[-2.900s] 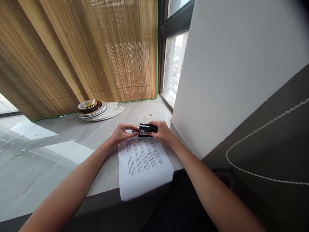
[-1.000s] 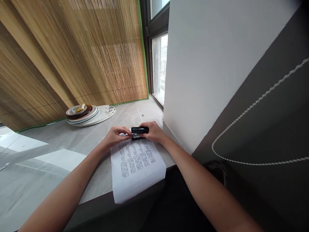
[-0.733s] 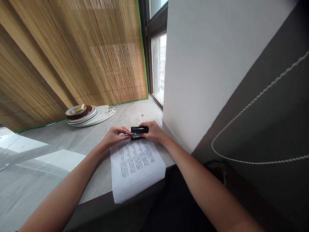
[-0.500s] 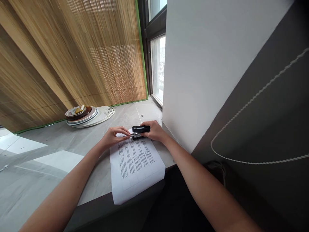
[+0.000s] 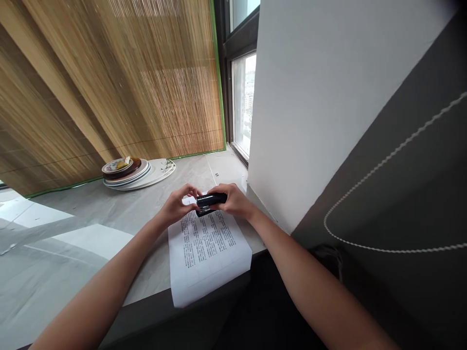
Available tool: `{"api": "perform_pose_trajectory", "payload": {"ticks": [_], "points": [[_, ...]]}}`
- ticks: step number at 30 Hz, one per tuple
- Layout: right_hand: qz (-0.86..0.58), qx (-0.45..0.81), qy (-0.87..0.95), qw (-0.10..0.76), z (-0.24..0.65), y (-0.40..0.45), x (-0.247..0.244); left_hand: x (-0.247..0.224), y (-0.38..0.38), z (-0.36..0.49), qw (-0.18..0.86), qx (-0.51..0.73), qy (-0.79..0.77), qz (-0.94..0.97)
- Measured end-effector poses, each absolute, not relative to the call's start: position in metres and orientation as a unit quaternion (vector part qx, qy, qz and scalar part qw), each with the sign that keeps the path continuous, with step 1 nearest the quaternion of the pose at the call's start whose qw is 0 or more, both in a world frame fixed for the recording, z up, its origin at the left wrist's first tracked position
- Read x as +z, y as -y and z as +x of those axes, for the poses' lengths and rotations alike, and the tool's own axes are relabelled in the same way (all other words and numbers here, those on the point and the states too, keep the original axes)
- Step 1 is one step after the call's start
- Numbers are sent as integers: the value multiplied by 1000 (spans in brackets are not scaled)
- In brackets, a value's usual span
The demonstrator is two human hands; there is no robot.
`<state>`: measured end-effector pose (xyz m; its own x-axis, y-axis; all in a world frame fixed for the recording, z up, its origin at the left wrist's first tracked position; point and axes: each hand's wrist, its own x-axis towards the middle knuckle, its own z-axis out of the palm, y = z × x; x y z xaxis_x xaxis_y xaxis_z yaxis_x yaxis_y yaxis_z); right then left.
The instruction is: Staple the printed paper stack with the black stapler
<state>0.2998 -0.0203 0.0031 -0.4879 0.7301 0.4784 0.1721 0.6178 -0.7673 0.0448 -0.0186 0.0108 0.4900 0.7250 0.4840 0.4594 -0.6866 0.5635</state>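
A black stapler [image 5: 210, 199] is held just above the far part of a printed sheet of paper [image 5: 207, 253]. My right hand [image 5: 235, 199] wraps round its rear end, thumb below and fingers over the top. At the stapler's front end, my left hand [image 5: 178, 204] curls with thumb and fingertips against it. Some metal shows between the stapler's upper and lower parts. The paper lies on the grey sill, its near end bending down over the edge, and the hands and stapler cover some of its far end.
A stack of plates [image 5: 127, 172] stands at the back left of the grey stone sill [image 5: 153, 277]. Behind it hangs a bamboo blind [image 5: 146, 82]. A white wall [image 5: 292, 107] rises close on the right, with a white bead cord [image 5: 346, 194] beside it.
My left fingers have left the metal piece at the stapler's mouth and closed round its front end. The stapler's upper part has come down over the metal. The view has shifted slightly.
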Motion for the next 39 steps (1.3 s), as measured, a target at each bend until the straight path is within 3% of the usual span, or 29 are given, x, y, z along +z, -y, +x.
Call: {"api": "perform_pose_trajectory", "payload": {"ticks": [3,7,10,17,28,39], "points": [[-316,317,786,426,304,16,3,11,17,45,175,361,-373,837],[-473,215,683,513,323,-1,-3,-4,9,48,101,351,-471,803],[-543,128,669,490,332,-13,-10,-22,0,50,48,284,-530,798],[-542,99,729,406,331,-24,-18,-35,-9,42,58,226,-507,829],[-433,154,799,387,324,-27,-24,-27,8,60,114,157,-426,884],[-433,159,798,387,332,-23,-21,-29,11,54,132,93,-388,907]]}}
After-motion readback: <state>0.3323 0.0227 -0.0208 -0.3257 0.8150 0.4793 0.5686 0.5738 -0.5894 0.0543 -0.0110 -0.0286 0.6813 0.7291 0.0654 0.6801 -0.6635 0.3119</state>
